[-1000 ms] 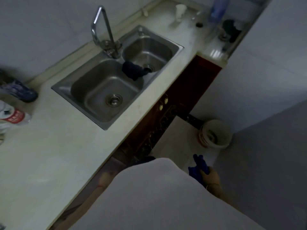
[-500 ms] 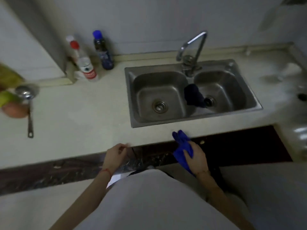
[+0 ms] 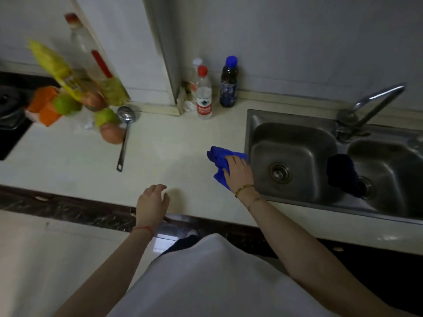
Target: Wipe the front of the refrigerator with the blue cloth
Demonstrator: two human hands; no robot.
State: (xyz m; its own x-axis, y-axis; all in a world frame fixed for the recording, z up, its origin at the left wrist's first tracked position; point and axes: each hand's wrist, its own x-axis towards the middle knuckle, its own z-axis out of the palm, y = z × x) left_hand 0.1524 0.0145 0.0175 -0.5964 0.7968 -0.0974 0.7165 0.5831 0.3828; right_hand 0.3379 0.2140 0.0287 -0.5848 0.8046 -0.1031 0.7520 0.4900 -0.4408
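Note:
A crumpled blue cloth [image 3: 218,159] lies on the pale countertop [image 3: 174,143] just left of the sink, with my right hand [image 3: 238,171] gripping it from above. My left hand [image 3: 152,202] hovers over the counter's front edge with its fingers apart and nothing in it. No refrigerator front can be identified in this view; a white panel [image 3: 128,42] rises behind the counter at the upper left.
A steel double sink [image 3: 295,133] with a tap [image 3: 370,104] fills the right side; a dark cloth [image 3: 343,175] hangs over its divider. Two bottles [image 3: 203,92] stand by the wall. A ladle [image 3: 124,133], fruit and packets [image 3: 75,94] sit at the left, beside a black hob [image 3: 9,115].
The view has swung left from the sink to the counter. My right hand has carried the blue cloth up from below the counter edge onto the countertop. My left hand has come over the edge.

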